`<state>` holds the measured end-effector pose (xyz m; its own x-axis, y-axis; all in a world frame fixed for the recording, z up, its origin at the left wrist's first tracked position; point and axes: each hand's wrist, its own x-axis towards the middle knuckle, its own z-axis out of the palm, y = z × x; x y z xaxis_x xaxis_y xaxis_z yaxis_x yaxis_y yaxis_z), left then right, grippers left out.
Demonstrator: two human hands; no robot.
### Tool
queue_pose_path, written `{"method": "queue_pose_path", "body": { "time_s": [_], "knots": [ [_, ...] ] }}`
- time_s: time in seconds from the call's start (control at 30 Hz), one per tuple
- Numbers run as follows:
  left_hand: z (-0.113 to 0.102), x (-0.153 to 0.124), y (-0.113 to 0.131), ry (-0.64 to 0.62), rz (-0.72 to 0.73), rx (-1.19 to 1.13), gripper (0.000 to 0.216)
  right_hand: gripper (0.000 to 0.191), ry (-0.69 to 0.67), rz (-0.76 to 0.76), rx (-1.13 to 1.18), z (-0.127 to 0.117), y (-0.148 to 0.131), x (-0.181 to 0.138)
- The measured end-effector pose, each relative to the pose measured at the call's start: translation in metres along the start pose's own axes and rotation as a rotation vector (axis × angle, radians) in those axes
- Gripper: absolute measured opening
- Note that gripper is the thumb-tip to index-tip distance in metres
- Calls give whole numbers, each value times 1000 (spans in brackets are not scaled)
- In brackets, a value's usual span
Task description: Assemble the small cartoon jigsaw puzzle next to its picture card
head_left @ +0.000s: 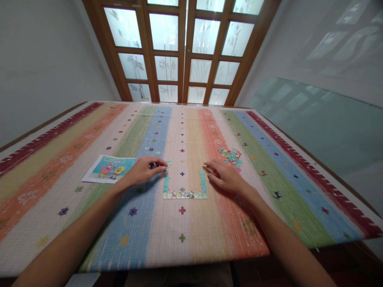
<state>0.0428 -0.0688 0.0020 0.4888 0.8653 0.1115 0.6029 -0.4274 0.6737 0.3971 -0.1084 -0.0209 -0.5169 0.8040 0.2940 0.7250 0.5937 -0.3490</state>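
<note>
A partly joined jigsaw puzzle (184, 195) lies on the cloth as a U-shaped border, with a pale bottom row and two teal sides. My left hand (146, 169) is at the top of the left side, thumb and index finger pinched at a small puzzle piece mostly hidden by the fingertips. Just beyond them lie loose teal pieces (169, 162). Beside the top of the right side rests my right hand (224, 175), its fingers bent and apart, with nothing visible in them. A heap of loose puzzle pieces (231, 156) sits just past it.
A picture card (109, 169) with cartoon figures lies left of my left hand. A few separate pieces (158, 153) are farther back. The striped tablecloth (182, 227) covers the table. Behind it stand wooden doors with glass panes (184, 52); a glass panel (314, 119) leans at right.
</note>
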Motion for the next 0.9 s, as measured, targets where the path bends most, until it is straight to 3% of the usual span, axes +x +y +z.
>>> {"method": "queue_pose_path", "body": {
  "time_s": [0.2, 0.9],
  "knots": [
    [18, -1, 9, -27, -16, -41, 20, 38, 7, 22, -1, 1, 3, -1],
    [24, -3, 0, 13, 126, 236, 15, 32, -9, -7, -23, 2, 2, 0]
  ]
}}
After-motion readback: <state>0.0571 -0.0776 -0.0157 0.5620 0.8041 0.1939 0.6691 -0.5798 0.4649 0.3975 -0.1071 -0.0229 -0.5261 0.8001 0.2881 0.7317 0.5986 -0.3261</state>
